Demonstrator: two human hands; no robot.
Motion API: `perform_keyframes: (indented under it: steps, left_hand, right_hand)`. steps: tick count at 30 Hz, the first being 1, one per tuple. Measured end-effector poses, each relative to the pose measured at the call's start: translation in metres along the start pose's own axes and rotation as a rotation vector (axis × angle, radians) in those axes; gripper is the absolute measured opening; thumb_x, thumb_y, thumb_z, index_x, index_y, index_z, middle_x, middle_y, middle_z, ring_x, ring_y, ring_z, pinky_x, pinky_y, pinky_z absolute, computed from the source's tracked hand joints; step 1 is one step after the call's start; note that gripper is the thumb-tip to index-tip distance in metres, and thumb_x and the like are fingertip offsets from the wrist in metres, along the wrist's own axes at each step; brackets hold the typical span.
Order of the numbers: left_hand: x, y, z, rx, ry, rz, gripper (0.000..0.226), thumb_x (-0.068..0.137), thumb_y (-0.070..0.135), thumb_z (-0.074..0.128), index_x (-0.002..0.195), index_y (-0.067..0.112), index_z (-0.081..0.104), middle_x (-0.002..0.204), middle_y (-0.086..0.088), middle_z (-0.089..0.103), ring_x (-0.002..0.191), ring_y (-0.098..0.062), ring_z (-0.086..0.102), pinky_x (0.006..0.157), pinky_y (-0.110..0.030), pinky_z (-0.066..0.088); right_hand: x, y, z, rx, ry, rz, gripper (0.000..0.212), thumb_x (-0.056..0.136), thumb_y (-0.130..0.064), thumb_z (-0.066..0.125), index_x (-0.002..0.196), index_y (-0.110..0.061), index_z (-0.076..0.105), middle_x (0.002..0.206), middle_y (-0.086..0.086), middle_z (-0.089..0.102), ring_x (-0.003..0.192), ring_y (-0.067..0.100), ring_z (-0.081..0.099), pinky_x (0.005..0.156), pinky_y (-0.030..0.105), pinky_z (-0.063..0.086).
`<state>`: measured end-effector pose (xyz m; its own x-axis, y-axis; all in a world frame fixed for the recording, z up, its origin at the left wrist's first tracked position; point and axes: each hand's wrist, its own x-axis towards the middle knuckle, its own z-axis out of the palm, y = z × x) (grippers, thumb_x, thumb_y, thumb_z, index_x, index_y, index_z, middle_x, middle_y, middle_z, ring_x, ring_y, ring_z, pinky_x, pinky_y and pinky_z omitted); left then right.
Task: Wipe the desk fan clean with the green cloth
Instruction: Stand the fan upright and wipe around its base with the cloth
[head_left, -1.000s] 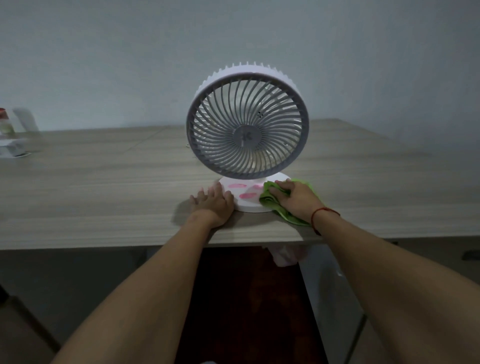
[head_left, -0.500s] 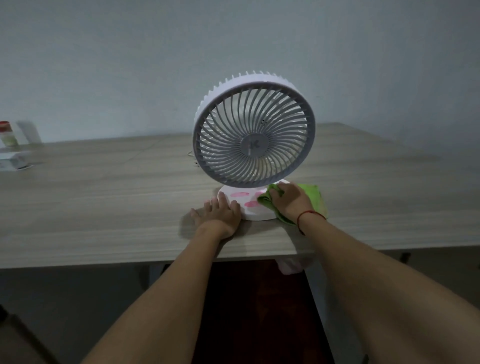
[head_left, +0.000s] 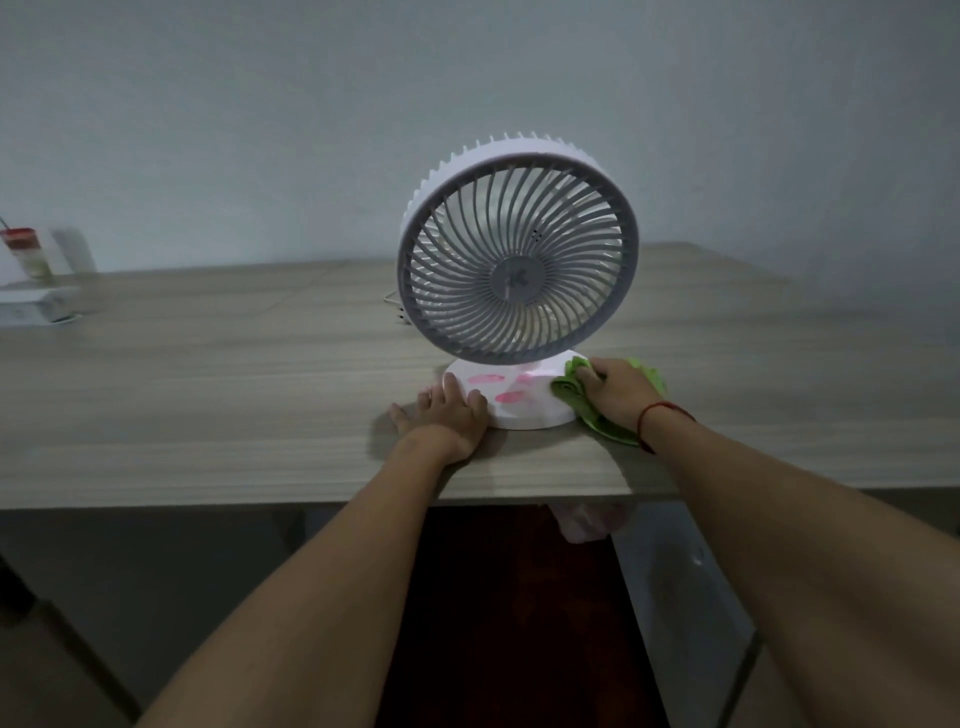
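A white desk fan with a round grille stands near the front edge of the wooden desk. Its round white base carries pink smears. My right hand presses a bunched green cloth against the right side of the base. My left hand lies flat on the desk, fingers spread, touching the base's left edge.
At the far left of the desk stands a red-capped bottle behind a white box. A thin cable runs behind the fan. Something pale pink hangs under the desk edge. The wall is close behind.
The view has shifted, so the fan sits more to the right. My right hand with the cloth has slid from the front of the base towards its right side. My left hand stays by the base.
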<state>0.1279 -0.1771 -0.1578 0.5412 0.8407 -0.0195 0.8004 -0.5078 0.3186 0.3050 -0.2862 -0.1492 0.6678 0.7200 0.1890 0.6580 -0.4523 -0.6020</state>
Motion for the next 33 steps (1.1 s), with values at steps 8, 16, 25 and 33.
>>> perform_keyframes:
  steps: [8, 16, 25, 33]
  left_hand:
    - [0.003, -0.001, 0.002, -0.007, 0.018, 0.002, 0.066, 0.096, 0.047, 0.012, 0.154, 0.017, 0.002, 0.164, -0.004, 0.008, 0.152, -0.022, 0.004, 0.119, -0.058, -0.004]
    - [0.000, 0.000, 0.001, 0.007, 0.015, 0.002, 0.066, 0.097, 0.046, 0.012, 0.154, 0.015, 0.001, 0.164, -0.005, 0.008, 0.152, -0.023, 0.005, 0.120, -0.057, -0.003]
    - [0.003, 0.001, 0.003, -0.005, 0.007, -0.002, 0.065, 0.097, 0.045, 0.011, 0.154, 0.016, -0.001, 0.164, -0.003, 0.004, 0.152, -0.023, 0.003, 0.119, -0.058, -0.004]
    - [0.000, 0.001, 0.003, 0.002, 0.028, -0.003, 0.067, 0.097, 0.047, 0.012, 0.154, 0.014, 0.002, 0.164, -0.004, 0.008, 0.152, -0.022, 0.006, 0.120, -0.056, -0.002]
  right_hand:
    - [-0.009, -0.028, 0.025, -0.199, -0.020, -0.102, 0.044, 0.098, -0.037, 0.036, 0.127, -0.010, 0.055, 0.140, 0.015, 0.052, 0.134, 0.032, 0.040, 0.111, 0.041, 0.031]
    - [-0.009, 0.003, -0.012, -0.111, -0.143, -0.072, 0.051, 0.100, -0.038, 0.039, 0.142, -0.011, 0.045, 0.148, 0.014, 0.046, 0.135, 0.030, 0.043, 0.109, 0.031, 0.032]
    - [-0.008, -0.027, 0.021, -0.139, -0.025, -0.085, 0.043, 0.100, -0.031, 0.035, 0.127, -0.006, 0.056, 0.142, 0.019, 0.050, 0.137, 0.033, 0.037, 0.113, 0.040, 0.029]
    - [-0.029, -0.009, 0.007, -0.051, -0.106, -0.185, 0.050, 0.096, -0.041, 0.046, 0.139, -0.016, 0.050, 0.150, 0.007, 0.044, 0.140, 0.023, 0.039, 0.118, 0.028, 0.026]
